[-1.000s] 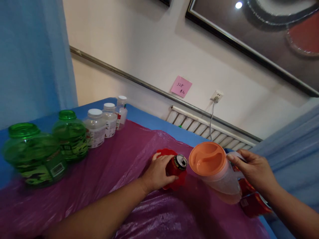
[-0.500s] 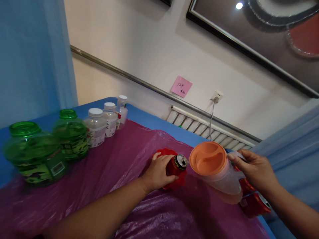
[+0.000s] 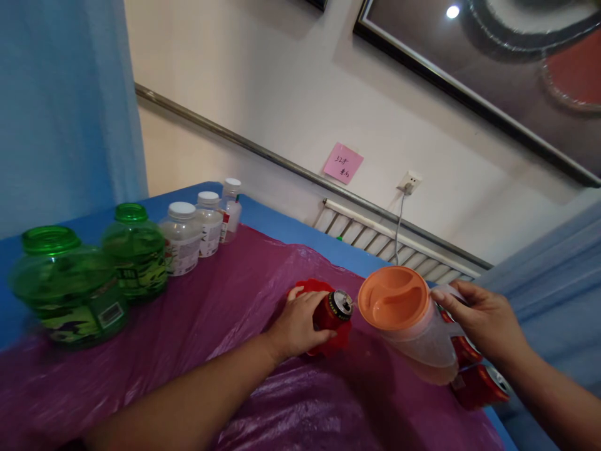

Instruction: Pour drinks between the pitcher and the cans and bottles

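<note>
The can (image 3: 325, 314) is held in the left hand (image 3: 297, 326), which is wrapped around its side, perhaps so that it is kept from tipping. The red dish (image 3: 339, 344) is placed under it, maybe for drips. At three o'clock from the can, the jug (image 3: 420, 354) is gripped by its handle (image 3: 449, 290) in the right hand (image 3: 488, 322), likely so that tipping is easy. Spare cans (image 3: 476, 385) are set at four o'clock, green jars (image 3: 70, 291) at nine.
</note>
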`<state>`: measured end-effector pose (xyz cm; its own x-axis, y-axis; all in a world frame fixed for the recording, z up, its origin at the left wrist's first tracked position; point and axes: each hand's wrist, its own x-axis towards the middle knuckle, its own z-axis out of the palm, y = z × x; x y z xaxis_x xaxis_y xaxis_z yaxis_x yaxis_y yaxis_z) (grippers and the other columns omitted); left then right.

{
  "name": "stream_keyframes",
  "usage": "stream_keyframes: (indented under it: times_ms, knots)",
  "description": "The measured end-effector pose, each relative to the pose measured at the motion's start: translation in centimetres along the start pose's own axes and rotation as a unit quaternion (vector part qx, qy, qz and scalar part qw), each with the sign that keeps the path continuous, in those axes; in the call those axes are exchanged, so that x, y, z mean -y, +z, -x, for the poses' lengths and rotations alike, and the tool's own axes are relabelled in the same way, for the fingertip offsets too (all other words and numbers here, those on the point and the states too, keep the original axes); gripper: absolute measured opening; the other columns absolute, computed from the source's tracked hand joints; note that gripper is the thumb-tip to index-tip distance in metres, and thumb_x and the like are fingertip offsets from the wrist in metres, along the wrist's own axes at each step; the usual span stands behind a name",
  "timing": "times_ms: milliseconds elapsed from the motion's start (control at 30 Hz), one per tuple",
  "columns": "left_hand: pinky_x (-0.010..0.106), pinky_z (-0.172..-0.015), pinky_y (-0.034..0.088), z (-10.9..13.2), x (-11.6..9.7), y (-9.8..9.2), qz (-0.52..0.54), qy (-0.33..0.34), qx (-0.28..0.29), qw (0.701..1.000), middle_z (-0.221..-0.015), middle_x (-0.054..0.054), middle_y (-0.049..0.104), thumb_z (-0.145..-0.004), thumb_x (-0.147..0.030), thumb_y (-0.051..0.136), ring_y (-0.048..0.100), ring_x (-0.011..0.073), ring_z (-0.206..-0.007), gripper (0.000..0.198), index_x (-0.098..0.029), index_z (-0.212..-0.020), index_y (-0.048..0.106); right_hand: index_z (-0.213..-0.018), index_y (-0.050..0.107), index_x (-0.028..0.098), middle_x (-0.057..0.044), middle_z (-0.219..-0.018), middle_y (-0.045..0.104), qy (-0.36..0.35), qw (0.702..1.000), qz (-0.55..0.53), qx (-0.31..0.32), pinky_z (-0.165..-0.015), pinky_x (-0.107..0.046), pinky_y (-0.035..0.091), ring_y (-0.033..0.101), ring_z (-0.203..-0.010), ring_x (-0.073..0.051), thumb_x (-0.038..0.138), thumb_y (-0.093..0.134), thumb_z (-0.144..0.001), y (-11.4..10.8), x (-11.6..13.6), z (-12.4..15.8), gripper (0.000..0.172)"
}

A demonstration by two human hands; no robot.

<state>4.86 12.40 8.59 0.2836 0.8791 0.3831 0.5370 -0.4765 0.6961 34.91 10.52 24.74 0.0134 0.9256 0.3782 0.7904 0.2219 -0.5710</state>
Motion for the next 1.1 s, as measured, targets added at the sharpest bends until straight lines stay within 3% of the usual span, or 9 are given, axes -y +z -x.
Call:
stream_keyframes:
  times_ms: [1100]
  knots:
    - [0.056, -0.119, 0.021, -0.04, 0.09, -0.16, 0.0, -0.008, 0.01, 1.0, -0.133, 0.006, 0.068, -0.065, -0.039, 0.086, 0.058, 0.0317, -0.128, 0.073, -0.026, -0.13, 0.056, -0.055, 0.055, 0.021, 0.003, -0.053, 0.044, 0.009, 1.0, -0.024, -0.013, -0.046, -0.023, 0.032, 0.038, -0.052, -0.012, 0.061, 0.072, -0.073, 0.21, 0.19, -0.22, 0.047]
